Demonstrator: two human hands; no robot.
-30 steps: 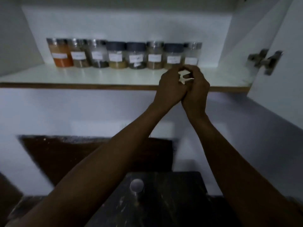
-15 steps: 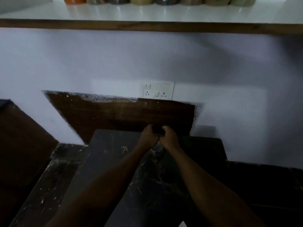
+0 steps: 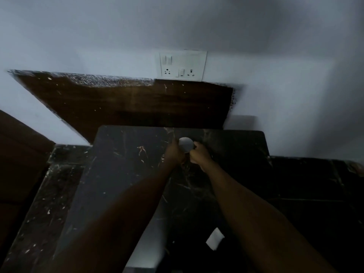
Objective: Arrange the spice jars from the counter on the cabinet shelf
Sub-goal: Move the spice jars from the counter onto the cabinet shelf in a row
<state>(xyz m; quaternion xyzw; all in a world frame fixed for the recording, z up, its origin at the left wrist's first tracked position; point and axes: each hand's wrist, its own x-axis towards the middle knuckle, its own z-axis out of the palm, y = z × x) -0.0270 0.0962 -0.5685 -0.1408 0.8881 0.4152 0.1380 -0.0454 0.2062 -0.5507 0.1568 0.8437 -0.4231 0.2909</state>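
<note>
Presently both hands, left hand (image 3: pixel 174 152) and right hand (image 3: pixel 200 154), close around the spice jar (image 3: pixel 186 144) below the wall socket (image 3: pixel 183 66); lift vertically, keeping it upright.

jar (image 3: pixel 186 144) on counter (image 3: pixel 122 154) between both hands, socket plate (image 3: pixel 183 66) on wall behind

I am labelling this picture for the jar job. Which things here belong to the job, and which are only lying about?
Belong to the job:
- jar
- left hand
- right hand
- counter

Only lying about:
- white paper scrap
- wall socket
- brown board
</note>
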